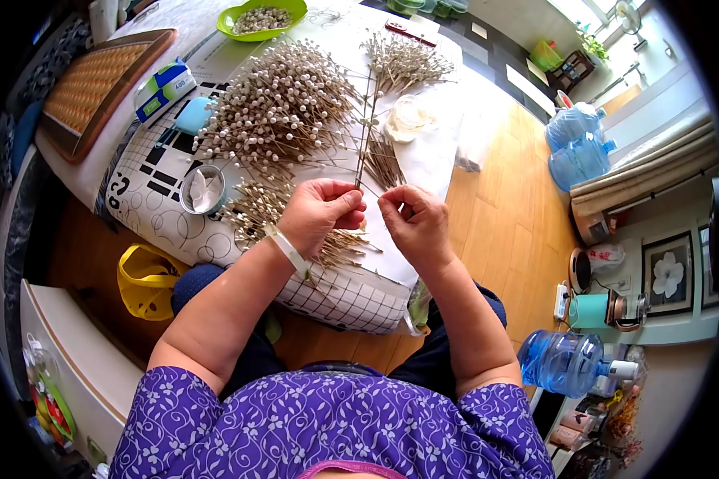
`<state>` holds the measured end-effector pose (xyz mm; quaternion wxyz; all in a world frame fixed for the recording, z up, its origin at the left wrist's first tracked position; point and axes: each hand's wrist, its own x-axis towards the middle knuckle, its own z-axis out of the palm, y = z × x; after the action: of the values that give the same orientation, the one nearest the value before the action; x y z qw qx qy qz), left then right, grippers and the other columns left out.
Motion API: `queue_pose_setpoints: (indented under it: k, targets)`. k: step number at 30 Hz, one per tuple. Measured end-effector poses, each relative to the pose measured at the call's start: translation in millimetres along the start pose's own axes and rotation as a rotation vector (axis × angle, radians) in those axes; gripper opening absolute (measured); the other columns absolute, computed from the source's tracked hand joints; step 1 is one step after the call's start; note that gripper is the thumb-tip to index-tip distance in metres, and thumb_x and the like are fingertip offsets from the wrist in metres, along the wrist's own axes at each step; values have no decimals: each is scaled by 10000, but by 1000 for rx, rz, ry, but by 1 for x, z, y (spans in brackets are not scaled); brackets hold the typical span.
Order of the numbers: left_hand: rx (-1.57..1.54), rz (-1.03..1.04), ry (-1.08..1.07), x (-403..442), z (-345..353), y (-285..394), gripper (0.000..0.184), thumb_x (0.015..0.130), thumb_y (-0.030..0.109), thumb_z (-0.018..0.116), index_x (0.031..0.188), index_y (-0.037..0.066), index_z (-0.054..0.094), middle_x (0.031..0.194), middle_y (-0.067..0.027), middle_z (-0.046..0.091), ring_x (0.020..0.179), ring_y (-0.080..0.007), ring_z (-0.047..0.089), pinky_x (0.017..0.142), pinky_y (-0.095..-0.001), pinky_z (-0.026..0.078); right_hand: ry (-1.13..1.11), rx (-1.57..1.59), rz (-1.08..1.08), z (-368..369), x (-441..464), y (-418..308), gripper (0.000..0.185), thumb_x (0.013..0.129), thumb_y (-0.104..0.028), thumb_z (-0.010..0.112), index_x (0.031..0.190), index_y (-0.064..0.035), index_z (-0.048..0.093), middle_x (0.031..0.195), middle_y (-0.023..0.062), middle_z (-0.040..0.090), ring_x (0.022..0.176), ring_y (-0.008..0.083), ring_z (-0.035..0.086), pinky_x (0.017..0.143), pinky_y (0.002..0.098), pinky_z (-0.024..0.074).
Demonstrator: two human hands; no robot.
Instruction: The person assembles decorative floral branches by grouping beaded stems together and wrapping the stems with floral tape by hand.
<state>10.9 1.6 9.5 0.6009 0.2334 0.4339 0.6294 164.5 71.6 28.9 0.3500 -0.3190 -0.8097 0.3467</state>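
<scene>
My left hand (327,211) pinches the lower end of a thin dark stem (365,136), which stands up and away from me over the table. A ring of whitish tape circles that wrist. Close by on the right, my right hand (417,223) is closed, thumb against fingertips; what it holds, if anything, is too small to make out. Beyond my left hand lies a big heap of white-beaded stems (284,104). More pale-tipped stems (264,207) lie beside and under my left forearm. A smaller beaded bunch (403,60) and a cream roll (410,118) sit farther off.
A green bowl (262,20) of beads stands at the far edge. To the left are a tissue pack (165,89), a light-blue case (194,116), a small tub (203,190) and a brown mat (104,92). A yellow basket (146,281) stands below the table, water jugs (579,152) to the right.
</scene>
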Motion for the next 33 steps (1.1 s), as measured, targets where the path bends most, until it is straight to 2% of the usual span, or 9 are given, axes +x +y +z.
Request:
queue_pose_setpoints:
  k: [7, 9, 12, 18, 22, 25, 28, 31, 33]
  targets:
    - [-19, 7, 16, -1, -1, 2, 143, 805, 87, 592, 867, -40, 569, 750, -95, 606, 612, -139, 596, 576, -253, 522, 51, 19, -19, 5, 3, 0, 39, 712, -24, 622, 720, -16, 584, 661, 76, 570, 522, 146, 544, 466, 240, 429]
    - [-12, 7, 14, 0, -1, 1, 144, 805, 88, 593, 866, -40, 569, 749, -94, 606, 612, -136, 595, 577, -252, 523, 38, -10, -92, 6, 4, 0, 36, 703, -17, 619, 715, -17, 585, 657, 88, 571, 541, 173, 551, 486, 258, 438]
    - [-12, 12, 31, 1, -3, 1, 150, 805, 93, 594, 870, -41, 570, 751, -94, 607, 606, -131, 592, 573, -249, 522, -30, -18, -13, 4, 2, -9, 34, 698, -15, 618, 713, -18, 587, 660, 100, 576, 572, 199, 559, 511, 271, 444]
    - [22, 28, 10, 2, -2, 0, 164, 803, 98, 599, 883, -43, 575, 748, -92, 610, 612, -121, 591, 565, -246, 521, 19, -11, -35, 8, 3, -2, 33, 698, -16, 617, 711, -12, 586, 650, 106, 584, 555, 208, 565, 509, 279, 443]
    - [74, 52, 45, 1, -2, -2, 134, 800, 116, 607, 873, 5, 588, 726, -45, 613, 573, -72, 551, 503, -179, 453, 4, 20, -33, 12, 1, -6, 36, 698, -18, 618, 713, -10, 587, 618, 102, 583, 536, 208, 565, 507, 277, 443]
    - [92, 87, 57, 3, -1, -5, 129, 799, 117, 611, 875, 15, 597, 721, -26, 612, 552, -51, 521, 477, -156, 406, -52, 121, 109, 15, 0, -14, 45, 700, -30, 623, 722, -9, 589, 597, 101, 581, 536, 201, 567, 509, 271, 442]
    - [69, 103, 76, 3, -1, -7, 122, 798, 116, 612, 874, 20, 604, 720, -14, 611, 549, -45, 512, 476, -153, 390, -13, 81, 57, 19, -1, -14, 49, 702, -35, 613, 698, -14, 569, 594, 104, 570, 532, 220, 564, 496, 289, 438]
    - [58, 102, 105, 4, 0, -8, 118, 795, 116, 615, 867, 22, 612, 718, -9, 611, 552, -47, 516, 482, -160, 393, 21, -152, -207, 22, 0, -14, 103, 718, -46, 569, 646, -34, 497, 590, 103, 534, 537, 272, 549, 479, 336, 430]
    - [57, 106, 122, 5, 1, -9, 116, 793, 115, 617, 862, 22, 615, 717, -7, 610, 551, -47, 516, 483, -163, 393, 10, -280, -261, 23, -1, -17, 103, 726, -54, 553, 647, -41, 488, 592, 100, 530, 537, 267, 549, 483, 336, 435]
